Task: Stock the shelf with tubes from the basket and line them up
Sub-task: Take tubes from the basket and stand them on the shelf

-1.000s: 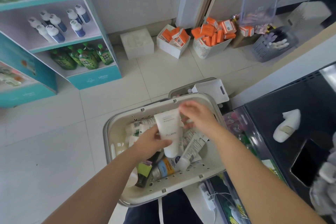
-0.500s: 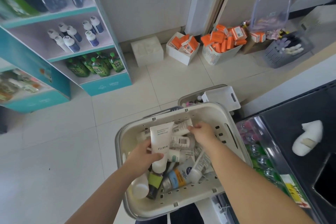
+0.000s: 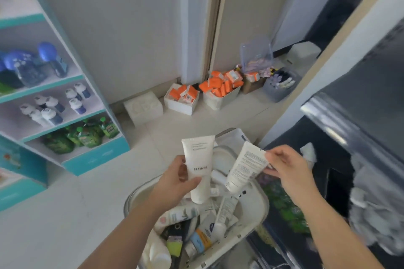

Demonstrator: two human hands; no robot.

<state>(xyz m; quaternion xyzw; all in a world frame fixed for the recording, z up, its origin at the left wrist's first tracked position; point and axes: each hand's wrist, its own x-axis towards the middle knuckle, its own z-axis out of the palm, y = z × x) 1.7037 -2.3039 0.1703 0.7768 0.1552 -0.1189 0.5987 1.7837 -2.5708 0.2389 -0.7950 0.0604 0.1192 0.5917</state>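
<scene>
- Looking well left of the basket (image 3: 261,207), we see a teal shelf unit (image 3: 96,156) carrying white-capped bottles (image 3: 49,108) and green pouches (image 3: 83,135); no tubes show on it.
- Just above the basket's left side, our left hand (image 3: 176,180) has its fingers and thumb curled round the lower half of a white FLORAL tube (image 3: 199,159), held upright with the cap down.
- Inside the basket, a heap of loose tubes (image 3: 225,212) lies crossed and jumbled, so we judge most of the stock is yet to be moved.
- Above the basket's right side, our right hand (image 3: 288,168) pinches the crimped top end of a second white tube (image 3: 246,168) between thumb and fingers; the tube hangs tilted, cap down.
- Right of the basket stands a dark cabinet (image 3: 323,135), too blurred for us to tell whether any tubes are lined up there.
- We judge the task to be at an early stage: two tubes are lifted clear of the basket, none is placed that we can see, and all the lining up remains to do.
</scene>
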